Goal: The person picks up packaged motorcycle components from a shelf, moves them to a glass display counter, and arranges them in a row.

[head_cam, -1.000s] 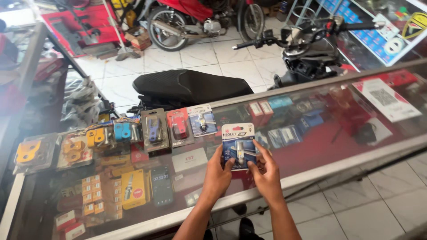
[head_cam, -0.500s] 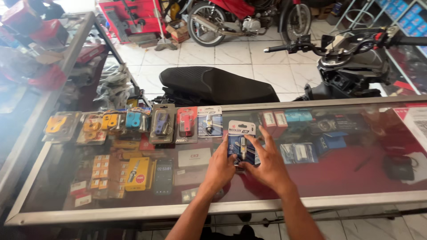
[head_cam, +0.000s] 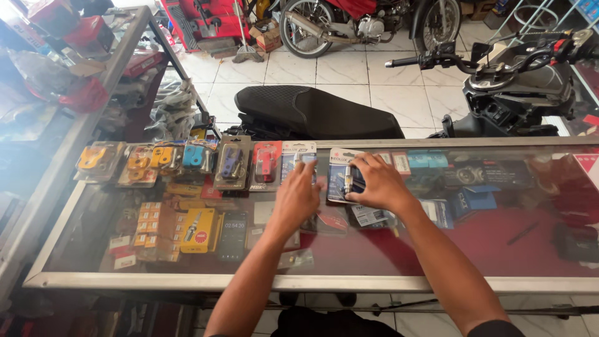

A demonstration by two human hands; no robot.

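1. A long glass counter top with a metal rim runs across the view; a second glass case meets it at the left end.
2. Beyond the counter lies a white tiled floor, where a black scooter seat shows just behind the glass, a black scooter's handlebars stand at the right and a red motorcycle stands farther back.
3. A row of flat blister packs lies along the far edge of the glass: clear plastic over card, holding yellow, blue and red metal parts.
4. Under the glass, on a red lining, sit small boxes, among them a yellow box and a dark phone-like slab.
5. The right hand lies on a blue-and-white blister pack, which lies flat on the glass at the right end of the row; the fingers are lightly spread, fingertips on its right half, thumb at its lower edge.
6. The left hand rests on the glass just left of that pack, fingers together and curled down, their tips near a white-and-blue pack; whether they touch it cannot be told.
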